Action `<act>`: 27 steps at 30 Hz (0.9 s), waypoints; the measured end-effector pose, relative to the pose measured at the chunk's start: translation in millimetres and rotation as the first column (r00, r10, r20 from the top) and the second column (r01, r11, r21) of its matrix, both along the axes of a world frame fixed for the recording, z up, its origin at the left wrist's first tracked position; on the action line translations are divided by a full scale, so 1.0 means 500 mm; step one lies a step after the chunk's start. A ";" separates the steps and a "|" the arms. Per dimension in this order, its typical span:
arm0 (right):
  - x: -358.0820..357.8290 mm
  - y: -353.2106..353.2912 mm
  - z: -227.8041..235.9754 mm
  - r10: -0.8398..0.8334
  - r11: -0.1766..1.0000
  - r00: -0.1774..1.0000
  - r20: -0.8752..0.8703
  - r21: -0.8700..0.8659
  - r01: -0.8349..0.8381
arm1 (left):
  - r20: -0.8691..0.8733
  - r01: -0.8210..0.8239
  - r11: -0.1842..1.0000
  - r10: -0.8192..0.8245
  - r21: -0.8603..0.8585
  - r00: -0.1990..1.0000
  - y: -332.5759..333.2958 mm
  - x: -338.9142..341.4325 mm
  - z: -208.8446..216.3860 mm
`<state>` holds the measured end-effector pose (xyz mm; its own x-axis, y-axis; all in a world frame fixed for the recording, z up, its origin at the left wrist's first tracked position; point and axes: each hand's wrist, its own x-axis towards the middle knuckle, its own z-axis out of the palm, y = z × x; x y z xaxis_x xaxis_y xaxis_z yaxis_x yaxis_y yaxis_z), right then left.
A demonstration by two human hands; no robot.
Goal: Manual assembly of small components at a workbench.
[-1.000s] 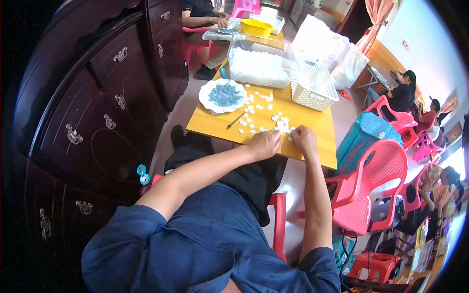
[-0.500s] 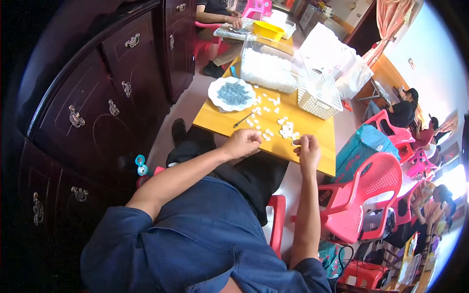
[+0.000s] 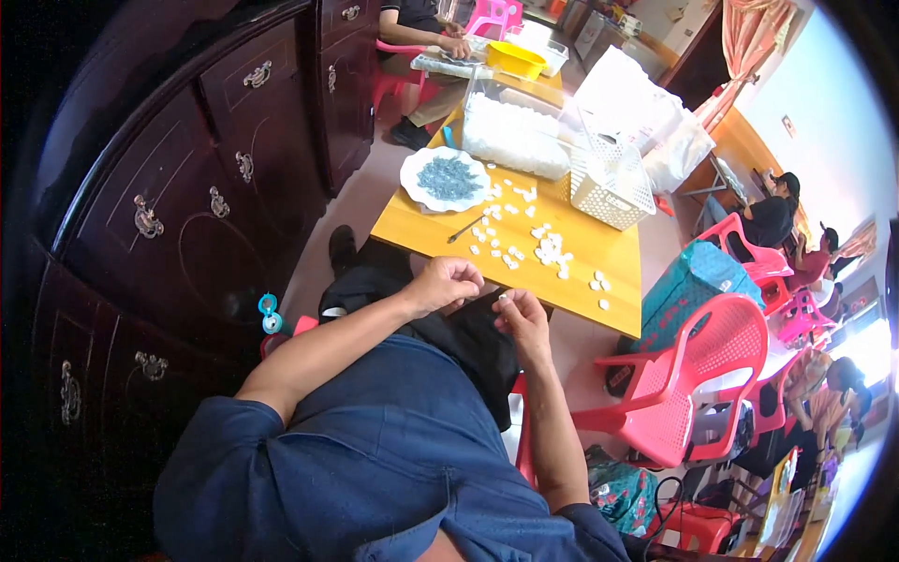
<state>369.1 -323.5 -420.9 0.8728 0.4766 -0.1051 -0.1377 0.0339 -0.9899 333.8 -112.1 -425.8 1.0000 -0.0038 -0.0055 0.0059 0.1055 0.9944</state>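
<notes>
Right hand (image 3: 523, 317) pinched a small white piece (image 3: 505, 298) at fingertips, just off the table's (image 3: 599, 258) near edge; left hand (image 3: 448, 282) curled shut. Piece judged light, rigid; edge-pinch suits.

Blue short-sleeved shirt (image 3: 375, 450), dark trousers (image 3: 468, 337), bare forearms.

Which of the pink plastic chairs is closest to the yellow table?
The big empty pink chair just right of the yellow table, beside the teal bag. The other pink chairs stand farther off by the seated people.
</notes>
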 end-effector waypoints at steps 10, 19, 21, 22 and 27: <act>-0.005 0.020 -0.009 0.204 0.978 0.976 -0.077 -0.020 -0.207 | 0.036 0.029 0.999 -0.030 0.040 0.999 -0.005 0.001 -0.021; -0.011 0.024 0.008 0.097 0.982 0.979 -0.179 0.177 -0.065 | 0.008 0.053 0.998 -0.054 0.031 0.999 -0.005 -0.001 -0.026; -0.005 0.025 0.004 0.092 0.985 0.984 -0.154 0.162 -0.067 | 0.022 0.046 0.998 -0.047 0.046 0.999 -0.002 0.003 -0.033; -0.002 0.023 -0.002 0.082 0.987 0.988 -0.127 0.147 -0.063 | 0.012 0.048 0.998 -0.048 0.046 0.999 -0.002 0.003 -0.031; 0.009 0.018 -0.021 0.076 0.984 0.994 -0.078 0.169 -0.062 | -0.001 0.000 0.999 0.001 0.053 1.000 -0.001 0.004 -0.018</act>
